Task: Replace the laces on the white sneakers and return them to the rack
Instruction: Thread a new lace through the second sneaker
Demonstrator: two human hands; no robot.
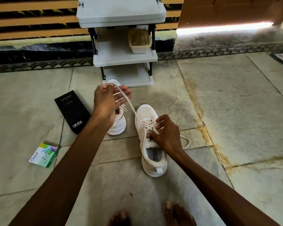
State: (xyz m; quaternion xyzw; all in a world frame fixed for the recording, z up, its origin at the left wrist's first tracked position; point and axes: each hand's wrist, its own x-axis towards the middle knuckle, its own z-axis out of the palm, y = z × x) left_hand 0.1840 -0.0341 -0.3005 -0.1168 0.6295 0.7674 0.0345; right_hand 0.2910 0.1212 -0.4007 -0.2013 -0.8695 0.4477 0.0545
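a white sneaker [146,115] stands on the stone floor [235,103], toe toward the rack [118,53], its lace [131,106] partly threaded through the eyelets. the right hand [167,134] rests over the sneaker's tongue, fingers curled and pinching the lace at the crossings. from there one strand runs taut, up and to the left, to the left hand [109,101], which is raised above the floor. the strand is looped over its half-spread fingers and nipped at the thumb. another end of the lace lies in a loose curve on the floor just right of the sneaker.

a second sneaker [119,128] sits just left of the first, partly hidden behind the left wrist, its own lace showing in small loops. the grey three-shelf rack stands against the wall beyond both shoes, and the second sneaker's toe is near the foot of its bottom shelf. on the right side of the middle shelf sits a pale tub [140,46], heaped with tan fibrous stuff that cannot be made out.

left of the shoes a black box [72,111] lies flat on the floor. nearer the person and further left lies a small green-and-white packet [44,155]. bare toes [170,207] show at the bottom edge.
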